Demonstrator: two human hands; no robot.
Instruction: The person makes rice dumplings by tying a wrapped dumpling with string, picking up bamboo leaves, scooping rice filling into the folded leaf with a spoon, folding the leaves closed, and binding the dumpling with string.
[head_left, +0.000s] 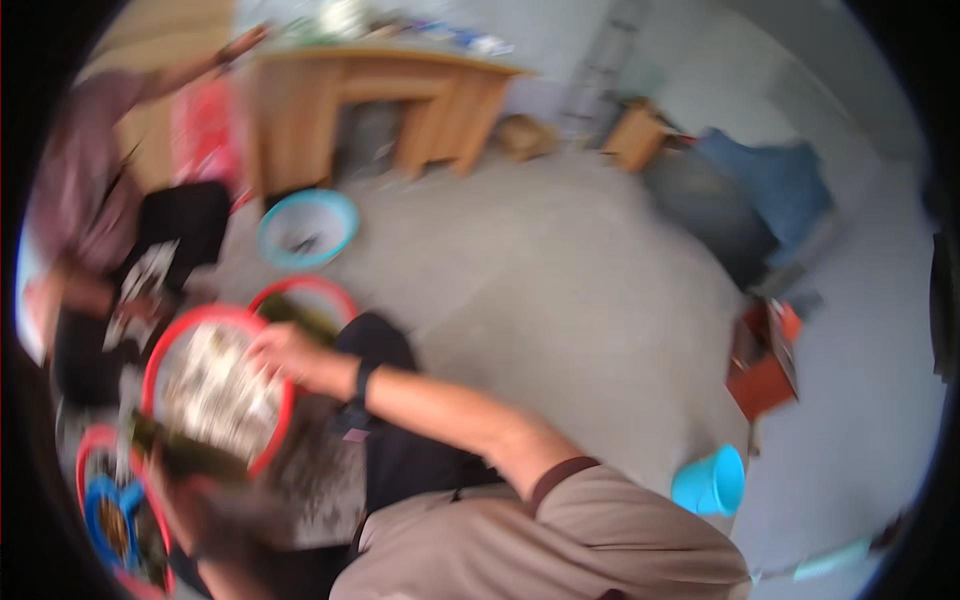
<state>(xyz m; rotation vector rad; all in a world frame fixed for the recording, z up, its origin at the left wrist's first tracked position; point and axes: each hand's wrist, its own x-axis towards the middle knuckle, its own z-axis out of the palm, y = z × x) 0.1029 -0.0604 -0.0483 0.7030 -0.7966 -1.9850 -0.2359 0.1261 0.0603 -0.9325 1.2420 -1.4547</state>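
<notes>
A red-rimmed basin (154, 356) with whitish, grainy contents (217, 375), perhaps rice, stands before me. My right hand (292, 356) is over its right side near the rim, fingers bent and blurred; whether they pinch anything cannot be made out. At the basin's near edge my left hand (169, 480) grips a dark green leaf bundle (199, 454), which is smeared by motion. More green leaves (300, 319) lie in a second red-rimmed basin (319, 281) behind my right hand. To the lower left, another red-rimmed container (94, 439) has a blue bowl with a handle (94, 510) in it.
A seated person (90, 187) at the left has one arm stretched toward a wooden desk (292, 112). A blue-rimmed basin (349, 229) sits on the floor. Further right are a blue cloth (780, 187), a reddish box (761, 386) and a blue bucket (705, 484).
</notes>
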